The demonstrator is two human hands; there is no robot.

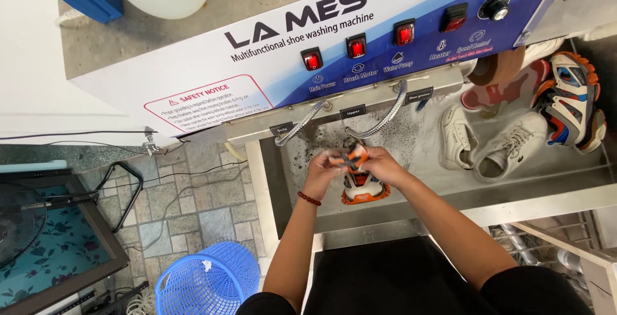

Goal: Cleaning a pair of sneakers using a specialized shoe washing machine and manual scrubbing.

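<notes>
- Sneaker [361,185], an orange, white and black one, sits in the middle of the wash trough [578,175], just under the two bendy metal hoses [385,117] that hang from the machine's front panel [270,64].
- Both hands are on it: the left hand [326,167] is closed around the upper part from the left side, and the right hand [380,164] grips it from the right, fingers curled over the top. Neither palm is free.
- Its toe end points back toward the person, resting near the trough's front edge; the top end is lifted up into the hands.
- My guess at the step in hand: the shoe is being held and worked under the hoses, a scrub or rinse of the upper. Whether water is running I cannot tell.
- Speckled grit covers the trough floor behind the shoe.
- The next move, as I judge it, calls for turning the shoe in the grip so another face meets the hoses, keeping a firm hold as it is likely wet.
- Toward the trough's right end lie two white sneakers [488,145], and further right a multicoloured pair [572,100], well apart from the hands.
- On the tiled floor at the left stands a blue plastic basket [209,286].
</notes>
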